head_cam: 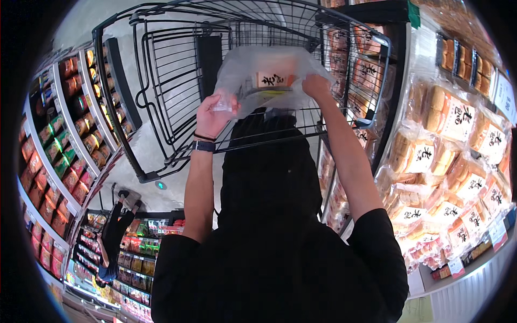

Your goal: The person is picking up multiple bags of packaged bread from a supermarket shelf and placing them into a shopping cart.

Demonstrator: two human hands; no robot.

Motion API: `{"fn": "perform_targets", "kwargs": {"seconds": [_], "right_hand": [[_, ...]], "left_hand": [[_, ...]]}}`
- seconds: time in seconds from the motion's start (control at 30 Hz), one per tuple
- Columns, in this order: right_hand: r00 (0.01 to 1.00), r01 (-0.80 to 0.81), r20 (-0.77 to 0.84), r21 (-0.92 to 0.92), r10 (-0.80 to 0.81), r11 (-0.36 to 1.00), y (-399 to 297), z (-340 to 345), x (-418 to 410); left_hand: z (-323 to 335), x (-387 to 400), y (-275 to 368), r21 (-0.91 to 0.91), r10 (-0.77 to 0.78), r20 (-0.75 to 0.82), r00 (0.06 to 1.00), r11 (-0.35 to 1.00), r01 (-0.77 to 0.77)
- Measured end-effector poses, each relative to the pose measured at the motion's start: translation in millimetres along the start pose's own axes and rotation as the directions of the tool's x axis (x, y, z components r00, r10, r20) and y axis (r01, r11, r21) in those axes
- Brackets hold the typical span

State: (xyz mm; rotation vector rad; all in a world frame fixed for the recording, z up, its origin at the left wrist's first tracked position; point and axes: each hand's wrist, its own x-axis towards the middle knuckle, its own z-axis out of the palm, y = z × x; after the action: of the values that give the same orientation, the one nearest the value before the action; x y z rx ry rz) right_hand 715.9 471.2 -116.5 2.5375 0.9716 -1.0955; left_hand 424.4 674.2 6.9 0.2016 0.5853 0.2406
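Over the black wire shopping cart [169, 84], a translucent plastic bag [238, 64] is stretched between my two hands. Inside it a packaged item with a printed label [272, 79] shows through, and a strip of yellow-green lies below that. My left hand [214, 111] grips the bag's left side, with a small clear piece of plastic at the fingers; whether that is part of the bag I cannot tell. At the bag's right edge, my right hand [317, 87] is closed on the film. A dark watch [204, 145] is on my left wrist.
Packaged bread loaves [448, 113] are piled on a display at the right, near the cart's side. Shelves of bagged goods [60, 149] line the left. Another person [115, 236] stands farther off at lower left. A lit green arrow marker [160, 185] is on the floor.
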Motion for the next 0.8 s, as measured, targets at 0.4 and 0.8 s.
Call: {"fn": "perform_targets", "kwargs": {"seconds": [0.4,0.8], "right_hand": [[0.985,0.069,-0.102,-0.491,-0.136,0.868,64.0,-125.5,-99.2],[0.738,0.084,-0.659,-0.125,-0.146,0.989,45.1,-98.4,-206.6]], "left_hand": [[26.2,14.9,11.6,0.28,0.194,0.007,0.981,0.942,-0.188],[20.5,20.0,-17.3,0.789,0.688,-0.152,0.709,0.517,-0.333]]}}
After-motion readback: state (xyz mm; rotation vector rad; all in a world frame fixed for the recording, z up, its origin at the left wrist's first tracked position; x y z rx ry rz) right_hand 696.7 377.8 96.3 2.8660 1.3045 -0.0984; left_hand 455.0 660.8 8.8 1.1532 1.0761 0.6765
